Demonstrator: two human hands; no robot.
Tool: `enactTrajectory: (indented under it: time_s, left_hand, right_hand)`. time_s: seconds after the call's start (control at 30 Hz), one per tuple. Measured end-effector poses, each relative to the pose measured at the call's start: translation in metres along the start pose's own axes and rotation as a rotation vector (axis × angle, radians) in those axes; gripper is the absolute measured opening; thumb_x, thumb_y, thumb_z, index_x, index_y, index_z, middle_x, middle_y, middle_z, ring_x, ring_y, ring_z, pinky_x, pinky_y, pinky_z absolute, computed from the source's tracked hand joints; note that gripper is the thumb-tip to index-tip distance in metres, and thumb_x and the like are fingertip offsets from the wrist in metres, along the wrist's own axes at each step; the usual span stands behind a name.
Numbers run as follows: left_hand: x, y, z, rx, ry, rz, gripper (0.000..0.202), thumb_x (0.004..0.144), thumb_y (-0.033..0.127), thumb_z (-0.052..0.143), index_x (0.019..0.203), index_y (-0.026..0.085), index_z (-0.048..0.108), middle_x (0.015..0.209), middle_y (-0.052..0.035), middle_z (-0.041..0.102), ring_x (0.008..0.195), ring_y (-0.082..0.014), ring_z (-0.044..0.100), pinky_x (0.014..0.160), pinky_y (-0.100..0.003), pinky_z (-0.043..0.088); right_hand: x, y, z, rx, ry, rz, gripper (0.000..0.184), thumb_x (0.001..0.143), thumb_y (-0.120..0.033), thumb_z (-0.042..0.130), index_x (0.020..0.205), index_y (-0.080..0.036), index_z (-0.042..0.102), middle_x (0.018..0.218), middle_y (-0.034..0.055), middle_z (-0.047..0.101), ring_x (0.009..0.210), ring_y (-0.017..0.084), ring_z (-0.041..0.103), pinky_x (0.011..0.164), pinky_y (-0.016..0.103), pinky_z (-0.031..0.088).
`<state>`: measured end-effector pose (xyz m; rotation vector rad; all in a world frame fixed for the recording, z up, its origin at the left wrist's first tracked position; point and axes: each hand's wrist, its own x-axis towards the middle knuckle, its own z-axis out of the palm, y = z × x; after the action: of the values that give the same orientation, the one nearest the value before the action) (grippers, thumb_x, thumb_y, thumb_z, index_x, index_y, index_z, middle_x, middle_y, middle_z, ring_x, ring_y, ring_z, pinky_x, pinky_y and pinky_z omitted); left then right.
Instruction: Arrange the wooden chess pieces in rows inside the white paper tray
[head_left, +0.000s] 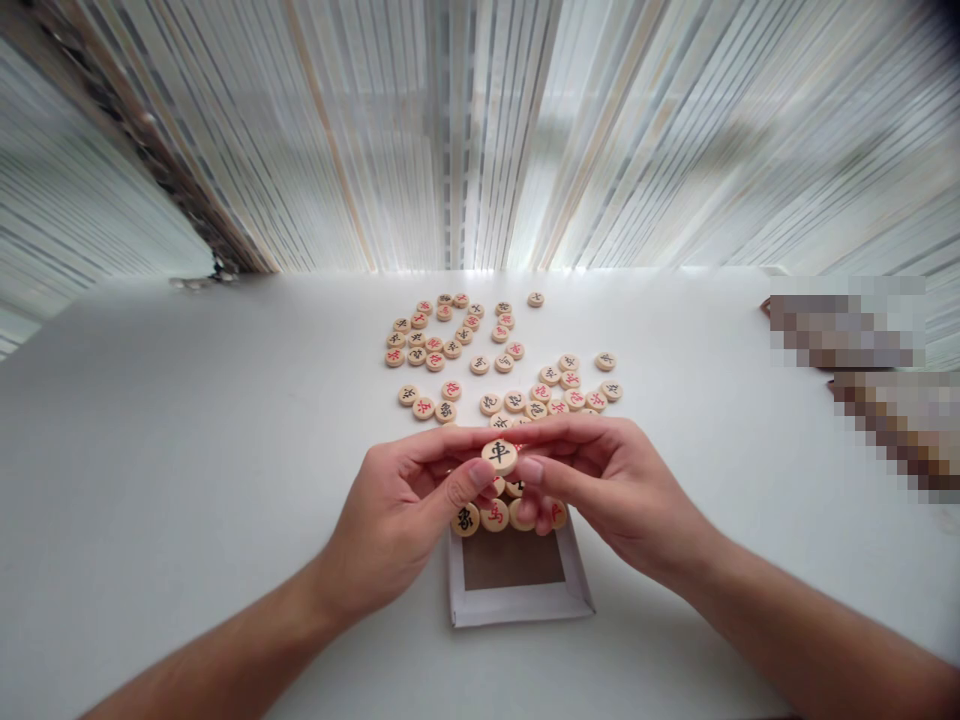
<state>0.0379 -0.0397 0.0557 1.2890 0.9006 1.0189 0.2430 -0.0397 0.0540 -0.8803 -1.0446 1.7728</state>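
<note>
Both hands meet over a white table [187, 420], pinching one round wooden chess piece [499, 455] with a black character on its face. My left hand [405, 510] grips it from the left with thumb and fingers. My right hand [607, 490] closes on it from the right. Directly below the hands lies a shallow white box [517, 590] with a brown bottom, holding several pieces [480, 518] at its far end. Beyond the hands, several more wooden pieces [450, 345] with red or black characters lie scattered flat on the table.
A striped curtain [480, 130] hangs behind the table's far edge. Blurred-out objects [847, 320] sit at the right side of the table.
</note>
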Motion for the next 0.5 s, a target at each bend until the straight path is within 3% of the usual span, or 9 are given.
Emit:
enactTrajectory:
  time_s: [0.23, 0.4, 0.5]
  left_hand:
    - [-0.0014, -0.0026, -0.0008, 0.037, -0.026, -0.005, 0.026, 0.099, 0.028, 0.077, 0.123, 0.021, 0.084, 0.111, -0.0091, 0.086, 0.094, -0.0217, 0.082, 0.085, -0.028, 0.069]
    - [-0.0014, -0.0027, -0.0013, 0.032, -0.046, -0.001, 0.029, 0.099, 0.021, 0.075, 0.126, 0.027, 0.083, 0.117, -0.0058, 0.085, 0.096, -0.0186, 0.082, 0.083, -0.022, 0.068]
    - [-0.0014, -0.0036, -0.0007, 0.043, -0.04, 0.013, 0.031, 0.099, 0.017, 0.074, 0.125, 0.03, 0.084, 0.118, -0.0035, 0.085, 0.1, -0.017, 0.082, 0.087, -0.02, 0.066]
  right_hand:
    - [-0.0008, 0.0007, 0.0016, -0.067, -0.004, -0.063, 0.035, 0.076, -0.028, 0.099, 0.107, -0.021, 0.086, 0.075, 0.0034, 0.08, 0.064, 0.016, 0.076, 0.057, 0.024, 0.063]
    - [-0.0008, 0.0025, 0.0029, -0.116, 0.028, -0.121, 0.036, 0.074, -0.037, 0.1, 0.098, -0.018, 0.082, 0.077, 0.0048, 0.08, 0.064, 0.018, 0.077, 0.057, 0.027, 0.065]
    - [-0.0022, 0.0033, 0.0026, -0.23, 0.027, -0.202, 0.03, 0.08, -0.034, 0.096, 0.1, -0.019, 0.08, 0.079, 0.0044, 0.08, 0.068, 0.018, 0.078, 0.061, 0.027, 0.066]
